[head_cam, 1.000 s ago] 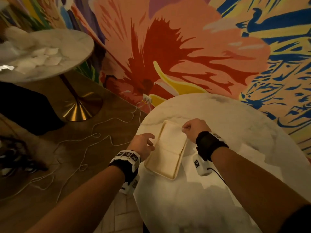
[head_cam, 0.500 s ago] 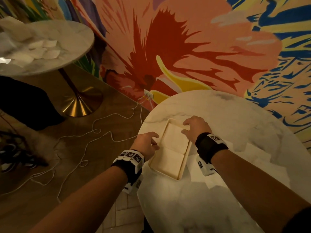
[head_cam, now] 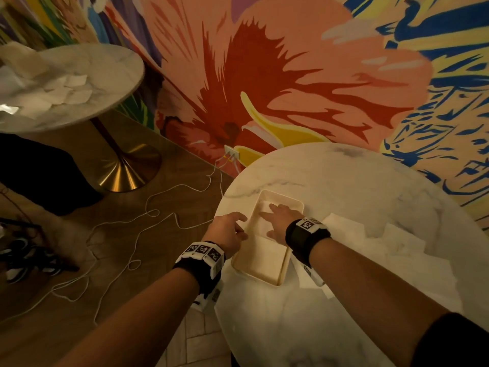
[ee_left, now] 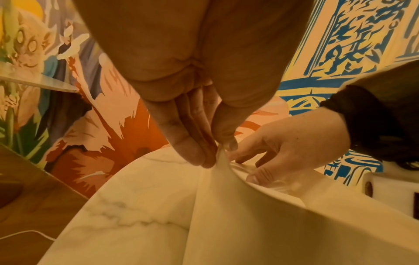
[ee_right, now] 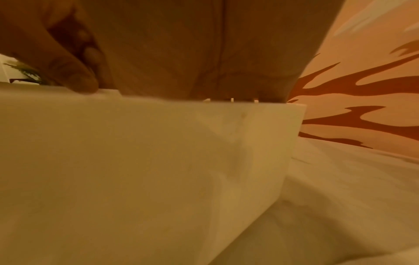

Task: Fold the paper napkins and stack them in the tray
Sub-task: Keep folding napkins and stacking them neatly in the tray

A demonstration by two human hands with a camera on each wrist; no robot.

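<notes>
Head view: left hand (head_cam: 228,229) pinches tray (head_cam: 280,271) rim; right hand (head_cam: 281,223) flat, pressing napkin (head_cam: 264,243).

Tray (head_cam: 280,271) interior perhaps under hands.

left hand (ee_left: 192,100) grip: pinches tray (ee_left: 283,224) rim | right hand (ee_left: 288,143): fingers spread inside tray | marble table (ee_left: 127,215) beneath

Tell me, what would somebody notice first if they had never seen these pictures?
Probably the huge painted flower on the wall, red and pink, filling the top of the head view. Below it, on the round marble table, the right hand lies flat on the napkins in the cream tray. The left hand touches the tray's left rim, and loose napkins lie to the right.
</notes>
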